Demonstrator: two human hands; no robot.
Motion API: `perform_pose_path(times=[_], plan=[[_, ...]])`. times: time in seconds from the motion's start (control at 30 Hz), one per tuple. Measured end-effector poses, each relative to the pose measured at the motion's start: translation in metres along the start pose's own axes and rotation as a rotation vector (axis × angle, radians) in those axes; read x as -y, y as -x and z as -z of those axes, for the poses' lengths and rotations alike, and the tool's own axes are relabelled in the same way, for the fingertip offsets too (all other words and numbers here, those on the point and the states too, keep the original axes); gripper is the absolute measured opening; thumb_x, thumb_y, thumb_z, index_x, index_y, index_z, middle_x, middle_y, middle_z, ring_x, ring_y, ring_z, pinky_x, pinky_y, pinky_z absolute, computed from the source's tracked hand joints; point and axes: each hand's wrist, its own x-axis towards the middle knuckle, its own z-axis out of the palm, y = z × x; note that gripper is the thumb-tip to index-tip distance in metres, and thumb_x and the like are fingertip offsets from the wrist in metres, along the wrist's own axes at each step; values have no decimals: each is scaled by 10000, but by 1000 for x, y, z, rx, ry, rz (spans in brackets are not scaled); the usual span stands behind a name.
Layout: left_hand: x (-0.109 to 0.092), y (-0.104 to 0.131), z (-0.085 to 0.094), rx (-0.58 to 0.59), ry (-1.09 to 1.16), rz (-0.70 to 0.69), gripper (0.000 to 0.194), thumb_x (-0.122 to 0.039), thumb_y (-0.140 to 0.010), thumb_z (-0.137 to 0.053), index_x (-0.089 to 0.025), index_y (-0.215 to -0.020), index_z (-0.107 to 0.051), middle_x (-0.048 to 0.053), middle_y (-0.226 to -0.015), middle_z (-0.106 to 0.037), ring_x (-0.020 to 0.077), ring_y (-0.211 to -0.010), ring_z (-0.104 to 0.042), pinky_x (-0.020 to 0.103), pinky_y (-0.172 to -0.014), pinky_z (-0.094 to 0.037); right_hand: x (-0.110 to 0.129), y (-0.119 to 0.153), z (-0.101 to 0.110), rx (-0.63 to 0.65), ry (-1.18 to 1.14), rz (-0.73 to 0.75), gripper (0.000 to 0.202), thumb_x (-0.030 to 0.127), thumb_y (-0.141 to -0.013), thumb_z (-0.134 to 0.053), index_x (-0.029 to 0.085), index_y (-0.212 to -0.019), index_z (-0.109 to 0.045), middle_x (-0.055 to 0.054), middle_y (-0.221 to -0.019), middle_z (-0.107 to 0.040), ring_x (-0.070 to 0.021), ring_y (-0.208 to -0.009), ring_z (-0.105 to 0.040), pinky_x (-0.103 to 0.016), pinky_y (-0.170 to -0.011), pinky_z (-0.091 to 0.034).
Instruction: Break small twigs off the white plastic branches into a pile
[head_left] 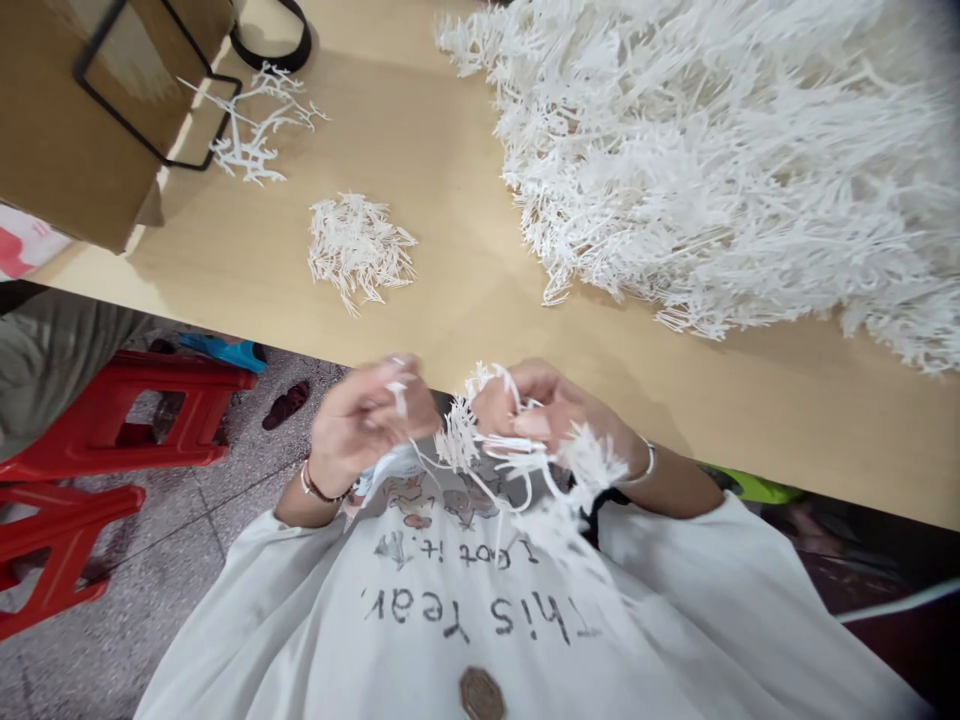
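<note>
Over the table's front edge, my right hand (pixel 544 410) is closed around a white stringy strand with feathery plastic sprigs (pixel 592 465). Part of that strand hangs down in front of my shirt, blurred, and more frilly sprigs (pixel 457 435) stick out between my two hands. My left hand (pixel 375 415), smeared by motion, has its fingers pinched together on a small white plastic piece (pixel 400 397). A thin white strand runs below it toward the right hand. On the table beyond my left hand lies a small heap of loose white sprigs (pixel 360 250).
A large mound of white sprigs (pixel 712 170) covers the table's right side. White branched pieces (pixel 259 125) lie by a cardboard box (pixel 90 110) with a black wire frame, near a black ring (pixel 274 50). Red stools (pixel 142 415) stand at left, where a seated person's leg shows.
</note>
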Motion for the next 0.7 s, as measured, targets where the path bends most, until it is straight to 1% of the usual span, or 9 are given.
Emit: perform_pose_path(times=[0.07, 0.13, 0.2, 0.27, 0.33, 0.43, 0.5, 0.57, 0.7], plan=[[-5, 5, 4, -119, 5, -189, 542, -481, -786, -548, -185, -480, -213, -79, -350, -80, 55, -324, -91, 218, -333, -168, 1, 4, -1, -24, 38, 81, 193, 215, -861, -529, 152, -679, -518, 29, -603, -435, -63, -531, -374, -225, -502, -305], [-10, 6, 10, -189, -81, -310, 517, -472, -824, -515, -187, -489, -243, -75, -350, -119, 60, -330, -104, 232, -349, -172, 5, 7, -3, -80, 138, 126, 181, 180, -866, -518, 154, -688, -518, 25, -618, -431, -68, -560, -379, -229, -523, -312], [-15, 0, 18, -278, -277, -416, 472, -444, -846, -513, -193, -502, -309, -60, -387, -212, 68, -362, -185, 252, -392, -203, 8, 7, -4, -130, 224, 134, 170, 189, -862, -533, 155, -696, -513, 28, -619, -418, -69, -560, -369, -230, -519, -304], [-22, -13, 30, -410, -589, -517, 407, -388, -866, -512, -197, -529, -387, -34, -462, -316, 83, -440, -294, 268, -461, -249, 10, 5, -5, -185, 304, 133, 164, 214, -853, -559, 154, -708, -512, 30, -622, -416, -68, -556, -360, -229, -511, -293], [-31, -33, 46, -492, -932, -513, 342, -364, -892, -470, -207, -588, -454, -9, -562, -419, 101, -531, -383, 284, -540, -292, 11, 2, -4, -248, 372, 134, 169, 240, -856, -565, 154, -719, -515, 26, -636, -428, -69, -564, -368, -228, -514, -295], [-45, -64, 71, -596, -1377, -487, 253, -352, -901, -437, -213, -698, -495, 5, -605, -488, 134, -577, -454, 310, -606, -315, 12, -2, -3, -364, 432, 142, 172, 273, -875, -542, 161, -745, -519, 22, -657, -445, -71, -574, -384, -225, -526, -315], [-51, -81, 84, -670, -1496, -487, 223, -393, -871, -493, -214, -738, -506, 10, -629, -503, 158, -622, -500, 320, -649, -344, 12, -4, -1, -436, 473, 159, 163, 282, -879, -537, 168, -763, -523, 21, -667, -458, -74, -583, -398, -223, -541, -336], [-53, -92, 93, -707, -1560, -503, 227, -421, -830, -558, -212, -751, -515, 16, -683, -521, 172, -675, -529, 334, -704, -365, 12, -4, 1, -483, 532, 184, 153, 278, -878, -539, 174, -767, -525, 16, -682, -475, -81, -610, -422, -227, -574, -360], [-49, -101, 100, -747, -1580, -457, 314, -454, -751, -651, -186, -666, -514, 6, -686, -511, 154, -708, -524, 333, -744, -369, 9, -3, 5, -508, 635, 247, 132, 249, -885, -516, 184, -771, -519, 6, -700, -490, -99, -645, -445, -246, -618, -384]])
